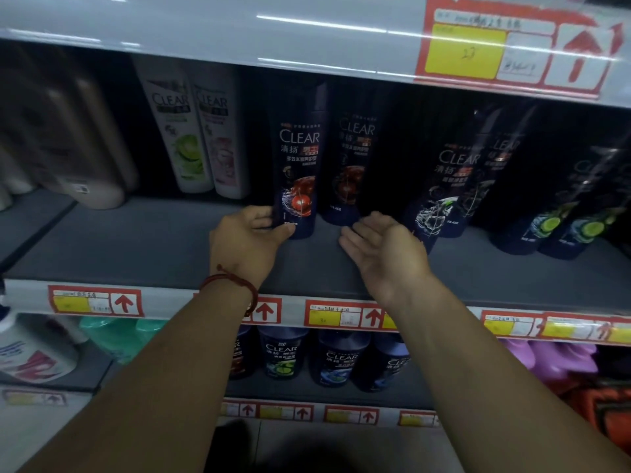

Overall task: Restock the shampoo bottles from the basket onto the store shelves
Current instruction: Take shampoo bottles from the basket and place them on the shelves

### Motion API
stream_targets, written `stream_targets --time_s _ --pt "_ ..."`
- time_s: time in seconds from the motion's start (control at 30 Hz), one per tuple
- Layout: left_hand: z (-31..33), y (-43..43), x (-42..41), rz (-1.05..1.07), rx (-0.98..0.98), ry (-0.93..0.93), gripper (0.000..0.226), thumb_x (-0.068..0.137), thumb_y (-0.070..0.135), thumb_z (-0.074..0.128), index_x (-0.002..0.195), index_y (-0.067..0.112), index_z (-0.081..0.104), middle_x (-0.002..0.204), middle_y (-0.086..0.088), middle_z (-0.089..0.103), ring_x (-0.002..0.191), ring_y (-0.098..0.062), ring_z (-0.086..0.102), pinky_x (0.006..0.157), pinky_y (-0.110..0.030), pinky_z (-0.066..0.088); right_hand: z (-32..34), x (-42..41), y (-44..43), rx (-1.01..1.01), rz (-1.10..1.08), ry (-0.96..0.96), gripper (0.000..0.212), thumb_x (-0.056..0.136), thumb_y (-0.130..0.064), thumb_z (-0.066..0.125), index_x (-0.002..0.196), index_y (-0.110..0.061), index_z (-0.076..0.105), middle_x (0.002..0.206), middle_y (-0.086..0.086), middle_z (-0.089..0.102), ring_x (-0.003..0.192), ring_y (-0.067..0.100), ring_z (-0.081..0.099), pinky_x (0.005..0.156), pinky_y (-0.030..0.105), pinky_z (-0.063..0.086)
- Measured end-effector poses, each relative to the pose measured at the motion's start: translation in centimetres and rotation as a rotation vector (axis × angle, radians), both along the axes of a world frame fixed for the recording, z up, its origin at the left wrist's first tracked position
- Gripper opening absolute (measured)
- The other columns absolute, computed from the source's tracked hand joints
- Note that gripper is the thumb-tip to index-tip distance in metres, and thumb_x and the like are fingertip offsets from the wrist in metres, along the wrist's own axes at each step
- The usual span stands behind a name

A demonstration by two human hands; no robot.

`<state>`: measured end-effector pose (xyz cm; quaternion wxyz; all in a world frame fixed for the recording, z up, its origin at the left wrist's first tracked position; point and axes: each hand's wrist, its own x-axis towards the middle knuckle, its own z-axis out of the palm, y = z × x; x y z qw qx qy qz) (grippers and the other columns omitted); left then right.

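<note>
A dark blue CLEAR shampoo bottle (297,162) with a red fruit picture stands upright on the grey middle shelf (136,247). My left hand (247,240), a red cord round its wrist, grips the base of this bottle. A matching dark bottle (351,158) stands just behind and to the right. My right hand (382,250) hovers palm-up with relaxed fingers above the shelf, to the right of the held bottle, holding nothing. The basket is out of view.
Two white CLEAR bottles (191,131) stand at the back left, beige bottles (78,141) further left. More dark CLEAR bottles (454,179) fill the right of the shelf. An upper shelf edge (307,46) hangs overhead. Below, a lower shelf holds dark bottles (283,353).
</note>
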<state>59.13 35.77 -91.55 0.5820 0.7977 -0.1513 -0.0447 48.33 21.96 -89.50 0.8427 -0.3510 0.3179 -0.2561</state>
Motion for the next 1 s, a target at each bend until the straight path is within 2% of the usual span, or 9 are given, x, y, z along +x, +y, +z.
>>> stream_targets --time_s 0.07,0.13,0.3,0.43,0.57,0.63,0.77,0.9,1.0 --pt "0.0 0.0 0.1 0.006 -0.003 0.0 0.037 0.078 0.029 0.082 0.112 0.021 0.071 0.102 0.006 0.069 0.078 0.009 0.058 0.079 -0.015 0.051 0.1 -0.1 -0.4 0.131 0.018 -0.075 0.054 0.105 -0.026 0.047 0.147 0.006 0.038 0.149 0.026 0.044 0.133 0.039 0.05 0.111 0.048 0.044" --pt "0.0 -0.1 0.2 0.011 0.004 -0.002 0.037 0.078 0.03 0.082 0.112 0.021 0.071 0.102 0.005 0.07 0.08 0.008 0.059 0.084 -0.02 0.052 0.1 -0.1 -0.6 0.189 0.018 -0.113 0.061 0.104 -0.034 0.046 0.149 0.007 0.034 0.151 0.027 0.041 0.137 0.04 0.046 0.114 0.049 0.04" --pt "0.0 -0.2 0.2 0.012 0.015 -0.001 0.039 0.077 0.03 0.083 0.113 0.02 0.072 0.107 0.001 0.073 0.094 -0.01 0.068 0.092 -0.033 0.056 -0.1 0.3 -0.3 0.164 0.003 -0.126 0.058 0.103 -0.029 0.048 0.15 0.003 0.035 0.153 0.023 0.04 0.14 0.036 0.043 0.117 0.047 0.036" --pt "0.0 -0.1 0.1 0.019 0.016 -0.005 0.038 0.077 0.03 0.083 0.113 0.021 0.071 0.104 0.005 0.072 0.091 -0.005 0.066 0.09 -0.026 0.055 -0.2 0.7 0.0 0.102 -0.022 -0.11 0.056 0.103 -0.026 0.05 0.151 -0.003 0.036 0.155 0.017 0.04 0.14 0.032 0.044 0.117 0.043 0.036" --pt "0.0 -0.3 0.2 -0.001 0.036 -0.02 0.042 0.076 0.03 0.083 0.114 0.019 0.069 0.102 0.007 0.068 0.081 0.006 0.059 0.073 -0.008 0.045 -0.3 1.0 0.0 0.083 -0.043 -0.105 0.055 0.101 -0.024 0.053 0.15 -0.004 0.039 0.154 0.017 0.042 0.138 0.031 0.047 0.116 0.042 0.039" --pt "-0.1 -0.4 0.3 -0.009 0.043 -0.034 0.042 0.076 0.03 0.083 0.115 0.019 0.069 0.102 0.007 0.067 0.081 0.005 0.059 0.072 -0.009 0.045 -0.3 1.0 0.0 0.076 -0.043 -0.107 0.054 0.101 -0.024 0.053 0.151 -0.005 0.039 0.154 0.016 0.042 0.137 0.03 0.047 0.116 0.042 0.039" --pt "-0.1 -0.5 0.2 -0.01 0.034 -0.048 0.042 0.077 0.029 0.083 0.116 0.02 0.07 0.1 0.008 0.066 0.088 -0.005 0.064 0.084 -0.02 0.05 -0.4 1.2 0.1 0.053 -0.031 -0.109 0.055 0.101 -0.024 0.054 0.151 -0.007 0.039 0.155 0.015 0.04 0.138 0.03 0.046 0.117 0.041 0.038" --pt "-0.3 -0.4 0.3 -0.029 0.009 -0.041 0.039 0.079 0.027 0.082 0.116 0.026 0.071 0.092 0.016 0.066 0.083 0.006 0.061 0.081 -0.011 0.046 -0.2 1.2 0.5 -0.027 -0.036 -0.085 0.051 0.102 -0.021 0.053 0.149 -0.007 0.041 0.155 0.013 0.041 0.138 0.029 0.047 0.116 0.041 0.038" --pt "-0.3 -0.4 0.3 -0.051 -0.005 -0.03 0.041 0.08 0.026 0.081 0.12 0.026 0.069 0.093 0.019 0.065 0.087 0.003 0.063 0.086 -0.013 0.047 -0.7 1.5 1.0 -0.208 -0.039 0.052 0.024 0.1 -0.008 0.053 0.121 -0.001 0.059 0.132 0.025 0.058 0.129 0.037 0.054 0.114 0.048 0.041"
